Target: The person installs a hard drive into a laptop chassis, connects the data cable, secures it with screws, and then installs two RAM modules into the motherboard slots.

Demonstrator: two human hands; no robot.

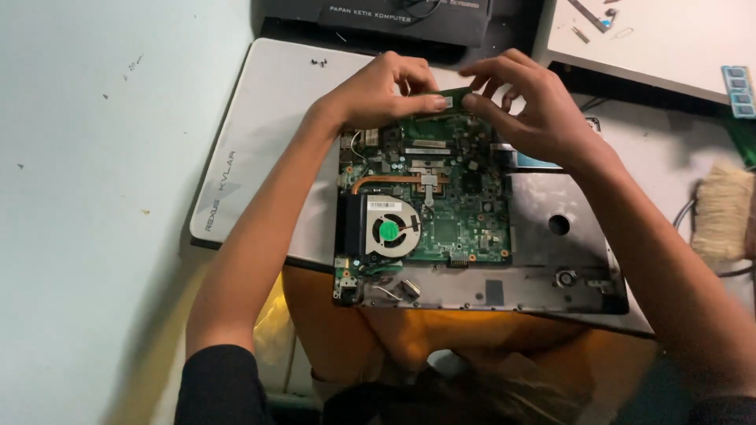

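Small green memory module (455, 97), thin flat rectangular circuit strip, held level above the far edge of the green laptop motherboard (441, 189). Only a short stretch of the module shows between the fingers; its chips and contacts are too hidden to tell. Left hand (378, 90) pinches the module's left end, thumb and forefinger pressed together on it. Right hand (524, 98) pinches the right end the same way, other fingers curled loosely above. Whether the module sits in a slot or is lifted clear of it, cannot tell.

Motherboard lies in an opened grey laptop chassis (551, 260), bare metal-look tray with a round hole on its right part. On the board: black cooling fan with green hub (388, 230) at the near left, copper heat pipe (386, 180) curving from the fan toward the board's middle.

Chassis rests partly on a white flat laptop lid (260, 142) lying on the pale table (87, 197). Black keyboard box (386, 20) at the far edge. Spare green memory stick (738, 90) far right on a white board. Tan bristle brush (720, 212) at the right edge. Orange cloth over the person's lap (378, 330) below the chassis.
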